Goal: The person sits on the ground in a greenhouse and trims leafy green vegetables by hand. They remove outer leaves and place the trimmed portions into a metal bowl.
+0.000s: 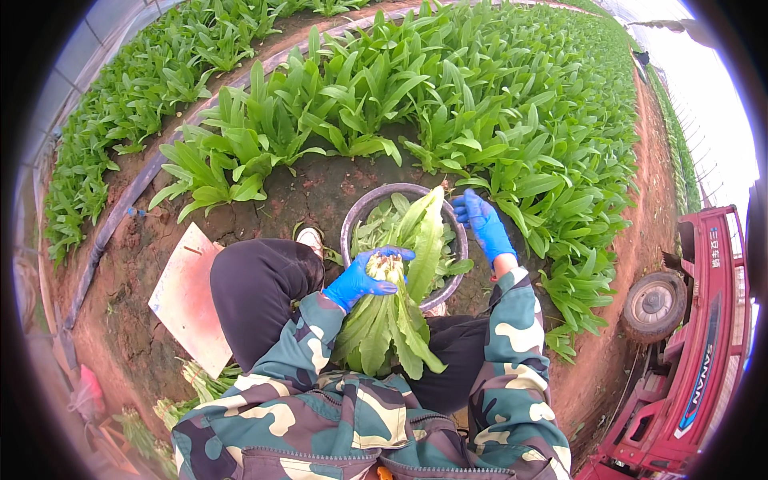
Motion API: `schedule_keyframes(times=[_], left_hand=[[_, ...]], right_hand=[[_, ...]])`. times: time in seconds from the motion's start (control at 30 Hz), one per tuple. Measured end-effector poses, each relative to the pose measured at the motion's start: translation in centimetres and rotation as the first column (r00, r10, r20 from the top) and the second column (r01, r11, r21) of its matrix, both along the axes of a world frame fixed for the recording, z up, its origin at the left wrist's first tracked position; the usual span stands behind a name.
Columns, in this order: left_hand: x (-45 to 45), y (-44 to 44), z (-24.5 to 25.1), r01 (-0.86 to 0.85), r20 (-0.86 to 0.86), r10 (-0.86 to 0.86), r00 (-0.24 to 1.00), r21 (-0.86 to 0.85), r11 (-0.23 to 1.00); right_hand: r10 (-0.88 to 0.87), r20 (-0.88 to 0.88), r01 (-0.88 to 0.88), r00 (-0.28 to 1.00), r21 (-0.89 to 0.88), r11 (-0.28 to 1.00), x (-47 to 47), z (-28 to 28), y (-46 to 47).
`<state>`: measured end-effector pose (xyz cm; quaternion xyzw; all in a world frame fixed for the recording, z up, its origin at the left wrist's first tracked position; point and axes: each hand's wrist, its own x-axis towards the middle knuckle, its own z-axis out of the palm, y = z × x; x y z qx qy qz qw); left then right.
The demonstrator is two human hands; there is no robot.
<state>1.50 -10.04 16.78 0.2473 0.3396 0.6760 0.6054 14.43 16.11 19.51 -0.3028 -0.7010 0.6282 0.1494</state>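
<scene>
My left hand (366,279), in a blue glove, grips a bunch of leafy green vegetables (384,336) by its pale cut stem ends, with the leaves hanging towards my lap. My right hand (480,222), gloved in blue too, is raised over the right rim of a round tub (351,219); its fingers are bent, and whether they hold anything is hard to tell. A single leafy plant (427,240) stands upright between the hands, its root end near the right fingertips. Loose leaves (384,222) lie inside the tub.
Dense rows of leafy plants (456,108) grow ahead and to the right. A pale board (192,294) lies beside my left knee, with bundled greens (201,381) below it. A dark hose (120,210) runs along the left. A red cargo vehicle (690,360) stands at the right.
</scene>
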Motion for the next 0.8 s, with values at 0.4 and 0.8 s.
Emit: schedule_keyframes(times=[0.4, 0.8], left_hand=[[0.0, 0.1, -0.6, -0.024, -0.009, 0.024, 1.0, -0.027, 0.999], [0.1, -0.2, -0.8, -0.076, -0.058, 0.074, 0.996, -0.037, 0.996]], right_hand=[[-0.293, -0.026, 0.254, 0.956, -0.431, 0.866, -3.2, 2.5, -3.4], [-0.464, -0.262, 0.369, 0.847, -0.339, 0.865, -4.4, 1.6, -4.4]])
